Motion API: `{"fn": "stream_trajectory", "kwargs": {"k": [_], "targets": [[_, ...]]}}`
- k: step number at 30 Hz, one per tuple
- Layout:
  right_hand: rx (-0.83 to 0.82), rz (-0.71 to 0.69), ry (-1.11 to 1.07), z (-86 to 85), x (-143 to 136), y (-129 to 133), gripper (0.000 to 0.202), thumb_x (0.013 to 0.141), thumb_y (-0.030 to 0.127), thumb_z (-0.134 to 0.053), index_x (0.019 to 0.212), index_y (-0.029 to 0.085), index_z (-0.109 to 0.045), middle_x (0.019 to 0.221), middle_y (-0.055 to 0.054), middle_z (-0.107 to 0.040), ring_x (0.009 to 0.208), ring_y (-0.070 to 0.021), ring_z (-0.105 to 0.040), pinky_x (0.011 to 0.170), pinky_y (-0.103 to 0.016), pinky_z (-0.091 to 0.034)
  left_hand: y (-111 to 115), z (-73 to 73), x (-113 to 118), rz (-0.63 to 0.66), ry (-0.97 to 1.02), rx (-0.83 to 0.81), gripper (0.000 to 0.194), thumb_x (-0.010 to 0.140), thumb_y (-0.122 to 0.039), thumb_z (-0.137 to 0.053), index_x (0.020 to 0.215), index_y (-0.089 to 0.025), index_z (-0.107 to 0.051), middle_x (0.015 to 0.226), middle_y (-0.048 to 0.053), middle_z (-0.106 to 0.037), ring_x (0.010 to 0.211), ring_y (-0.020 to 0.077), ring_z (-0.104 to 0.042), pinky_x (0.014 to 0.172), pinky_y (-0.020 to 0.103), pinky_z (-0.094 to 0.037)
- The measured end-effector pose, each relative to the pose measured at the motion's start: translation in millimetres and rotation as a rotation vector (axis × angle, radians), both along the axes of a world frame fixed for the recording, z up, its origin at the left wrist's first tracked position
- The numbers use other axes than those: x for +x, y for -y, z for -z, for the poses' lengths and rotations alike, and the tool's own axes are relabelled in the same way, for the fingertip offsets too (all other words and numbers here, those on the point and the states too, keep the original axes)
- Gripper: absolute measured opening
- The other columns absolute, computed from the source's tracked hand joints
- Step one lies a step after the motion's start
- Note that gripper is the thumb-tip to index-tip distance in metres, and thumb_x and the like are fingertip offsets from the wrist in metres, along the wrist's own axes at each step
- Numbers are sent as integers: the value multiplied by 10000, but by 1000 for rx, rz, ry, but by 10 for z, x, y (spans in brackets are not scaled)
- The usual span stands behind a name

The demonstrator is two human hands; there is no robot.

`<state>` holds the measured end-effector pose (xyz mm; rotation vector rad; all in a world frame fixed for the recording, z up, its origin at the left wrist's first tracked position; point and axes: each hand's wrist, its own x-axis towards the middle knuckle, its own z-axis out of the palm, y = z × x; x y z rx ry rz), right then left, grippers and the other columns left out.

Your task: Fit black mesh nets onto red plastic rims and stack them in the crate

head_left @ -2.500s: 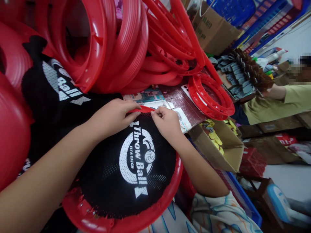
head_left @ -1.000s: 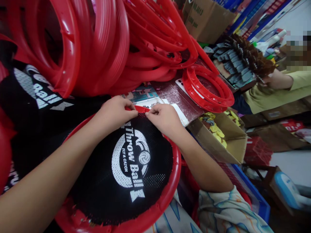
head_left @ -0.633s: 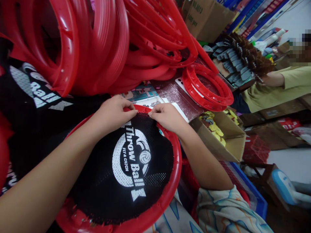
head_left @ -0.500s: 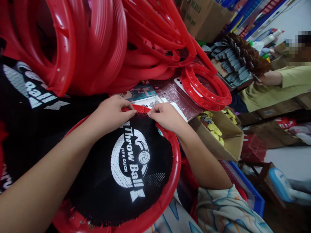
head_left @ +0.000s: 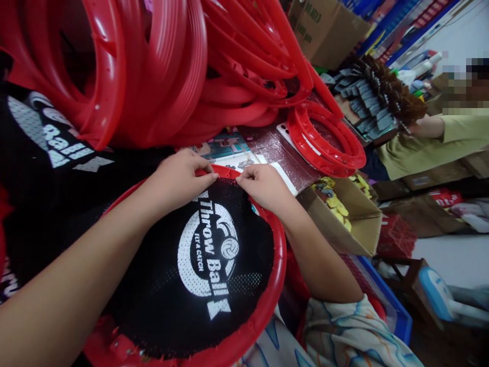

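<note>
A black mesh net (head_left: 168, 306) printed "Throw Ball" in white lies across a red plastic ring (head_left: 278, 265) in front of me. Along the ring's far edge, my left hand (head_left: 187, 178) pinches the net's border, thumb and fingers together. Just to its right, my right hand (head_left: 262, 184) pinches the same border beside the rim. Near the right hand the net sags away from the ring and leaves a small gap. Small pegs stand along the near part of the ring. More printed black mesh (head_left: 72, 148) lies to the left.
Large red rings (head_left: 164, 76) are piled at the back left. Smaller red rings (head_left: 324, 140) rest on the table over a phone-like white object. A cardboard box (head_left: 344, 214) holds yellow pieces. At the right, a person in a yellow-green top (head_left: 439, 140) works near stacked dark pieces (head_left: 367, 97).
The view has shifted slightly, so most things appear a little further right. Both hands keep their pinch at the ring's far edge, with no clear change in the net.
</note>
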<state>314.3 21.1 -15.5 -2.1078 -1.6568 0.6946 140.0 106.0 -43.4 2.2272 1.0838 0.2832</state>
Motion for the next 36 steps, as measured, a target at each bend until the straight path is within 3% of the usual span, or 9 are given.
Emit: {"fn": "stream_trajectory", "kwargs": {"k": [7, 12, 15, 18, 25, 28, 30, 33, 36], "targets": [[67, -38, 5, -89, 5, 90, 137, 821, 183, -543, 757, 165, -662, 708, -6, -645, 635, -110, -525, 626, -246, -359, 18, 5, -23, -19, 20, 15, 327, 775, -469, -523, 818, -200, -704, 906, 82, -601, 871, 257, -578, 811, 386, -456], [51, -22, 256, -230, -73, 446, 204, 882, 245, -519, 785, 167, -681, 745, -47, -682, 643, -145, -557, 613, -276, -368, 91, -64, -8, -107, -99, 63, 304, 810, -438, -493, 879, -222, -695, 1056, 105, -636, 1011, 321, -588, 915, 480, -442], [-49, -139, 503, -169, -188, 632, 300, 925, 249, -454, 799, 145, -706, 762, -102, -692, 710, -209, -605, 637, -318, -393, 154, -98, 26, -154, -215, 105, 334, 839, -444, -439, 932, -233, -682, 1149, 140, -611, 1075, 384, -576, 907, 560, -440], [-27, -195, 671, -59, -288, 678, 350, 951, 225, -388, 869, 131, -715, 785, -130, -681, 770, -256, -628, 647, -346, -424, 206, -133, 4, -173, -340, 131, 423, 871, -455, -357, 1057, -219, -656, 1148, 195, -584, 1063, 427, -585, 852, 573, -466], [54, -288, 726, 59, -361, 534, 276, 927, 221, -474, 885, 124, -729, 878, -145, -635, 893, -298, -608, 691, -370, -462, 315, -342, -232, -34, -617, 254, 496, 906, -354, -251, 1214, -137, -574, 1084, 241, -619, 881, 435, -652, 710, 576, -485], [57, -290, 709, 94, -343, 504, 254, 917, 203, -492, 877, 121, -728, 869, -140, -623, 905, -299, -591, 703, -374, -452, 260, -322, -171, 32, -543, 304, 477, 868, -276, -331, 1283, -168, -538, 1207, 201, -601, 1000, 413, -628, 799, 558, -492], [66, -294, 690, 110, -322, 501, 252, 914, 189, -485, 871, 127, -725, 873, -139, -621, 909, -296, -579, 705, -374, -439, 179, -258, -79, 110, -364, 338, 457, 845, -269, -378, 1245, -198, -586, 1307, 141, -565, 1116, 352, -588, 925, 492, -473], [127, -284, 650, 108, -290, 509, 228, 905, 179, -486, 878, 136, -708, 920, -135, -629, 908, -279, -557, 713, -364, -415, 61, -163, 39, 238, -93, 278, 374, 816, -351, -455, 1040, -189, -707, 1269, 108, -596, 1141, 287, -575, 1011, 405, -433], [209, -242, 538, 69, -260, 505, 198, 909, 178, -487, 875, 138, -678, 900, -103, -651, 872, -231, -545, 762, -343, -397, 9, -127, 79, 329, -42, 147, 293, 757, -390, -547, 865, -197, -739, 1167, 91, -650, 1096, 270, -589, 1019, 396, -413]]}}
